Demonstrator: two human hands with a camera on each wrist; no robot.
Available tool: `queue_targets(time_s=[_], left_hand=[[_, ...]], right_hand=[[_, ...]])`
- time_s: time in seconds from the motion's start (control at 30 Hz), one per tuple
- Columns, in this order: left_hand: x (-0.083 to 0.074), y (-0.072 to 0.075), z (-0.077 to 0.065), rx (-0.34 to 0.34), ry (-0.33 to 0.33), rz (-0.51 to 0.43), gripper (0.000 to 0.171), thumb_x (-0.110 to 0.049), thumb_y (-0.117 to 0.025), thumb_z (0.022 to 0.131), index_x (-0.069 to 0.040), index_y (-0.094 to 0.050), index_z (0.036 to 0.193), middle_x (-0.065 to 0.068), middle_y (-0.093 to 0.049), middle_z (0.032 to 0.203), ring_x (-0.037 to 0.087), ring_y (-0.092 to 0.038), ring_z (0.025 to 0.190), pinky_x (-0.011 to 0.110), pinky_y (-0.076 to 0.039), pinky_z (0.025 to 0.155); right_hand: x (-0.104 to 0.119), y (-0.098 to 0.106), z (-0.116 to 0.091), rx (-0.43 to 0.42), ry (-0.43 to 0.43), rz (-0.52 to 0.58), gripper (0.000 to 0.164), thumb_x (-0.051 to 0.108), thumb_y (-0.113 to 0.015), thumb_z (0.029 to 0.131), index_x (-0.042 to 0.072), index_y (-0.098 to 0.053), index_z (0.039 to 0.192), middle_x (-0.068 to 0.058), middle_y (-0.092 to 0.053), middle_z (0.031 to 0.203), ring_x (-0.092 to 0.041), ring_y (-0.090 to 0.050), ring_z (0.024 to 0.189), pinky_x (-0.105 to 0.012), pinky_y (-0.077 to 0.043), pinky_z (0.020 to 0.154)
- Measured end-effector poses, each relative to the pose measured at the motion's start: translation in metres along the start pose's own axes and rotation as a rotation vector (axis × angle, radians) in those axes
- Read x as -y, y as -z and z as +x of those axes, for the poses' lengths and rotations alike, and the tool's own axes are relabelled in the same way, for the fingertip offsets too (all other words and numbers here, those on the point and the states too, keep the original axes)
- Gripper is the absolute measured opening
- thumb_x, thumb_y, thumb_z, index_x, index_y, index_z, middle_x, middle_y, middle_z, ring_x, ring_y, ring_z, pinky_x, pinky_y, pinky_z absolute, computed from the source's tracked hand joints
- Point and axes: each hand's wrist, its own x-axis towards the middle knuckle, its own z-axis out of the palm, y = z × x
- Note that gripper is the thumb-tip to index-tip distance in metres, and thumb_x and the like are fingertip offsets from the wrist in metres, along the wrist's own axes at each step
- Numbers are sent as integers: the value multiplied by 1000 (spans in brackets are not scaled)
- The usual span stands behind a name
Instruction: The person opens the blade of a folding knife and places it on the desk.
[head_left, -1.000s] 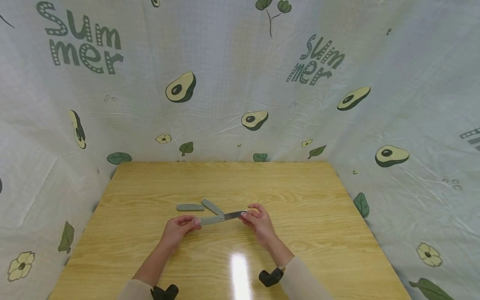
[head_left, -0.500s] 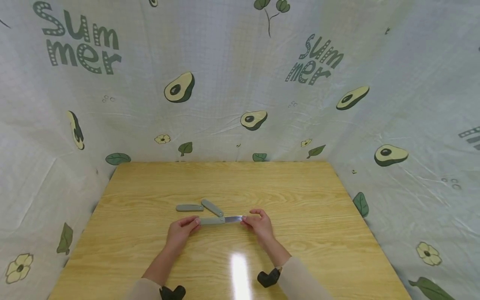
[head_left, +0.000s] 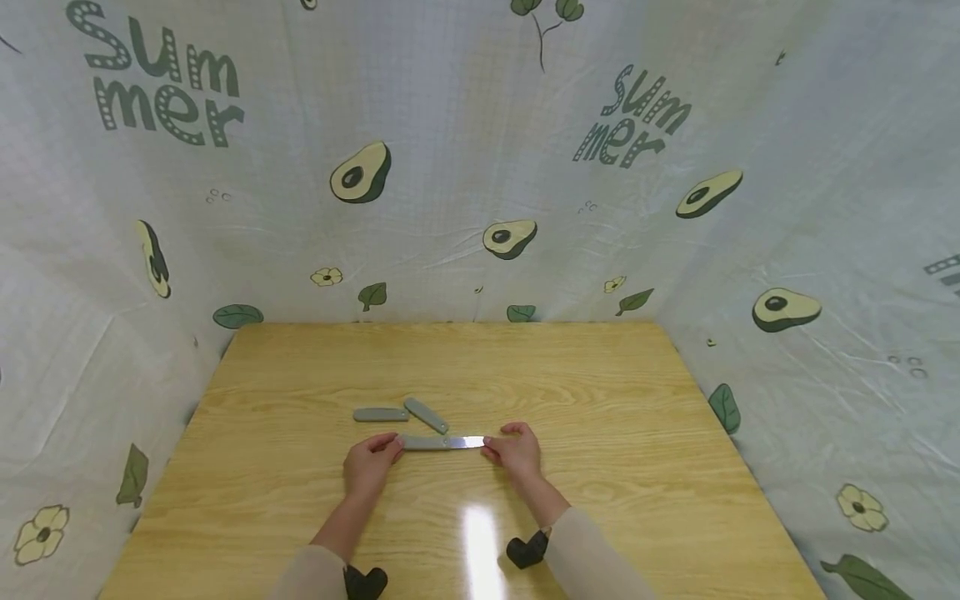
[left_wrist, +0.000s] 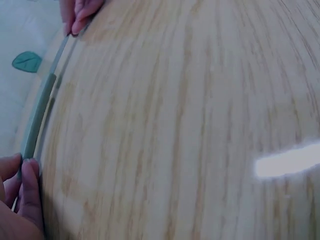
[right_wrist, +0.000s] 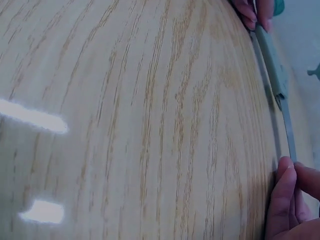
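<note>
An unfolded folding knife with a grey-green handle is held level between both hands, its blade pointing right and catching the light. My left hand pinches the handle's far end between thumb and fingers, also seen in the left wrist view, where the handle runs away from the fingers. My right hand pinches the blade near its tip; in the right wrist view the thin blade appears edge-on, a little above the table. Just behind lie two folded knives: one straight, one slanted.
The wooden table reflects a bright light strip in front of the hands. A printed cloth hangs behind the table and along both sides. Dark devices sit on each wrist.
The knife has come down and toward me, turning from a slight tilt to level, its blade now brighter. Both hands keep their pinch; the folded knives stay put.
</note>
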Motion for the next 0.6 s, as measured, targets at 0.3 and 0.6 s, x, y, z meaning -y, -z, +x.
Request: queue_targets(time_s=[0.3,0.6], left_hand=[[1,-3,-1,-86,-72,230,28,-21,-74,85,-3,-73,106,15,-72,98,16,-71,80,21,-58,64],[-3,-3,-3,-91,-54,256,28,-20,-73,86,-3,-70,108,15,-72,99,18,-69,81,23,-54,65]], right_hand=[[7,-5,-3,-56,3,-149,45,-6,-76,77,-9,-46,110,-16,-65,73,-14,-69,56,-24,-59,58],[8,-7,-1,-77,-3,-166,45,-5,-78,76,-7,-46,107,-16,-66,72,-11,-66,52,-22,-58,54]])
